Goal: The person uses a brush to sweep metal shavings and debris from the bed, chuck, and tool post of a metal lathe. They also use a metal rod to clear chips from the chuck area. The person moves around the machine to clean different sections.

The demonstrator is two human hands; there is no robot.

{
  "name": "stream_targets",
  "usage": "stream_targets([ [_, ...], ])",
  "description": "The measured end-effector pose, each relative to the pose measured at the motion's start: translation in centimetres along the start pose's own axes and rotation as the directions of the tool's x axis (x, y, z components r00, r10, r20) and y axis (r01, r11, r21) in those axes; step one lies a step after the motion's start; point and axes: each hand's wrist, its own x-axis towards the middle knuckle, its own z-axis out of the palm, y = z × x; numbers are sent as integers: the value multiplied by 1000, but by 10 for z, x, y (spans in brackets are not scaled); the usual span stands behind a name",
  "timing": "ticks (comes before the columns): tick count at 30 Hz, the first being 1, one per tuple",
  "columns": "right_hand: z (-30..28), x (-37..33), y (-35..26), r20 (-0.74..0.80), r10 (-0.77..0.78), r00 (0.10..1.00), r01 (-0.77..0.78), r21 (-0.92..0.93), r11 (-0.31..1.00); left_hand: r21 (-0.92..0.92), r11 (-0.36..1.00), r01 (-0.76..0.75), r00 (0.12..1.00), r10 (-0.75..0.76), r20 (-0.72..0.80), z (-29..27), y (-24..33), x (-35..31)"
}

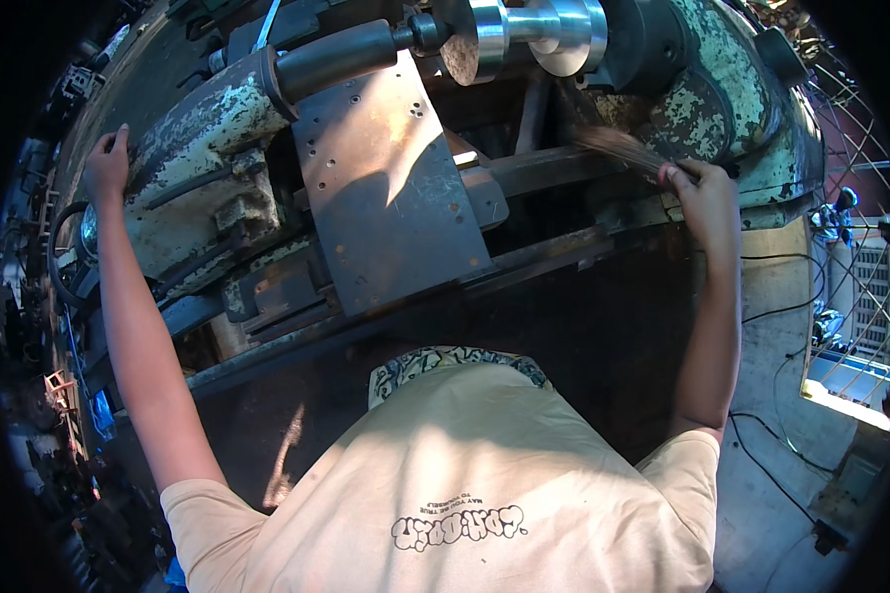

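Observation:
My right hand (707, 203) is closed round the end of a brush (623, 148) with long brown bristles, which are smeared by motion. The bristles reach over the lathe bed, below the dark round chuck (643, 44). A shiny stepped metal workpiece (554, 35), like a crankshaft, is mounted between the chuck and the tailstock spindle (336, 59). At the far left, my left hand (107, 168) is beside the outer end of the worn green tailstock (203, 128). Its thumb and fingers look apart, with nothing visible in them; part of the hand is hidden.
A flat steel plate (391, 198) with drilled holes lies across the lathe bed in front of me. A dark handwheel rim (59, 257) shows below my left hand. On the right, black cables (771, 465) run over the floor near a metal lattice (865, 287).

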Motion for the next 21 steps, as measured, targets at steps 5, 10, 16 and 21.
stream_targets([
  [5, -2, -38, 13, -29, -30, 999, 22, -256, 967, 12, 999, -33, 999, 33, -35, 2, 0, -1],
  [10, -39, -82, 5, 26, 95, 995, -82, -306, 949, 67, 997, -46, 998, 49, -50, 2, 0, 2],
  [16, -8, -103, -14, -101, -9, 995, 19, 103, 995, 64, 998, -22, 1000, 22, 3, 0, -5, 6],
  [21, 17, -123, -19, -55, -22, 998, 43, 408, 912, 83, 995, -63, 994, 70, -85, 4, -12, 8],
])
